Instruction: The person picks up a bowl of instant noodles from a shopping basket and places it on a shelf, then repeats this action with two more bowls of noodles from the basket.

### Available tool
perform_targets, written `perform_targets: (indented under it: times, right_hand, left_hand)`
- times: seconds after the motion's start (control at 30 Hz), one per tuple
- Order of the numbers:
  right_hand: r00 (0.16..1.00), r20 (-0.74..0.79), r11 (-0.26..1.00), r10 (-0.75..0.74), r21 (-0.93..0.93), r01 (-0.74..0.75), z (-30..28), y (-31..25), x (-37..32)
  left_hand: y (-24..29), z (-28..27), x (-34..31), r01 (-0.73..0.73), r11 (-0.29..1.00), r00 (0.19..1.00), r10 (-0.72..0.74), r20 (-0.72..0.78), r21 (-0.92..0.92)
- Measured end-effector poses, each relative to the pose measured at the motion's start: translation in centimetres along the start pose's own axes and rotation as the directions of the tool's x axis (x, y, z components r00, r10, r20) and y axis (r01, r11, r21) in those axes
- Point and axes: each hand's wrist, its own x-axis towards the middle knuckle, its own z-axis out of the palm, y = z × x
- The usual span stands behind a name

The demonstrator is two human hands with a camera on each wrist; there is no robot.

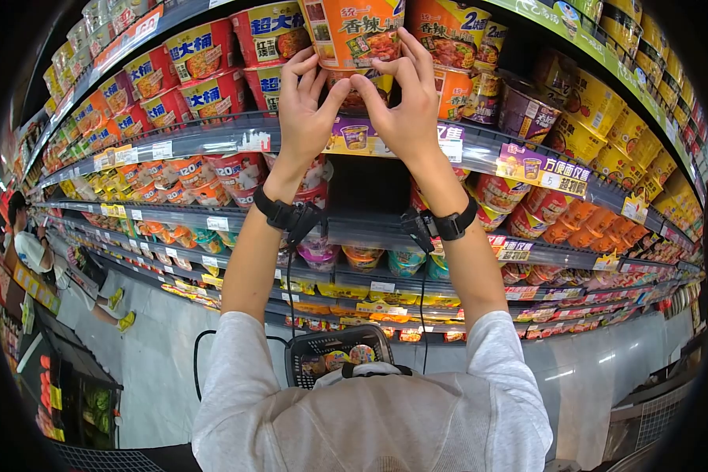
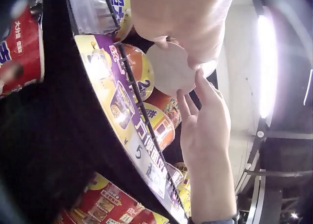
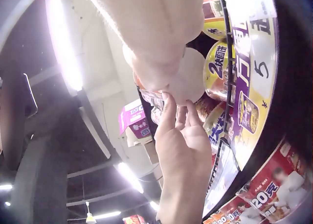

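An orange instant noodle tub is held between both hands at the upper shelf. My left hand grips its left side, and my right hand grips the right, with both thumbs low on the front. From below, the tub's pale round base shows in the left wrist view, with the right hand against its edge. The right wrist view shows the same base and the left hand's fingers at its rim. Other noodle tubs stand close behind and beside it.
A wire-edged shelf with a purple price strip runs just below the hands. Red noodle tubs are stacked to the left, yellow ones to the right. A black basket with several packages is below. Another person is far left.
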Motion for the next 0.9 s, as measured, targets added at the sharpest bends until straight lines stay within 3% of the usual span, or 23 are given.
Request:
perform_targets:
  times: [0.1,0.27,0.33,0.4,0.47,0.67,0.73,0.9]
  right_hand:
    - [0.998,0.059,0.997,-0.012,-0.075,0.017,0.0,0.7,-0.1]
    - [0.989,0.110,0.989,0.094,-0.121,-0.081,0.4,2.4,-0.5]
    - [0.986,0.121,0.987,0.113,-0.131,-0.097,0.5,2.5,-0.3]
    - [0.957,0.211,0.979,0.199,-0.089,-0.184,0.3,2.2,0.1]
    - [0.960,0.213,0.980,0.185,-0.119,-0.162,0.7,2.4,-0.1]
    - [0.942,0.271,0.956,0.195,-0.266,-0.122,1.5,2.6,-0.8]
    - [0.928,0.320,0.950,0.193,-0.296,-0.095,1.7,2.4,-0.8]
    - [0.946,0.304,0.947,0.111,-0.321,-0.008,2.0,2.9,0.1]
  left_hand:
    - [-0.5,0.4,0.2,0.023,1.000,1.000,-0.023,0.012,-0.008]
    - [0.6,0.8,0.4,0.025,0.930,0.991,-0.072,0.116,0.367]
    - [0.0,0.1,0.5,0.015,0.903,0.986,-0.085,0.144,0.429]
    - [-0.5,-0.4,0.2,0.018,0.830,0.970,-0.149,0.191,0.557]
    - [-0.8,-0.7,0.0,0.048,0.856,0.964,-0.174,0.199,0.515]
    - [-0.8,-0.3,-0.4,0.008,0.750,0.955,-0.202,0.218,0.661]
    - [-0.9,-0.2,-0.7,-0.078,0.710,0.961,-0.132,0.241,0.700]
    - [-0.9,-0.1,-1.0,-0.131,0.677,0.960,-0.097,0.264,0.724]
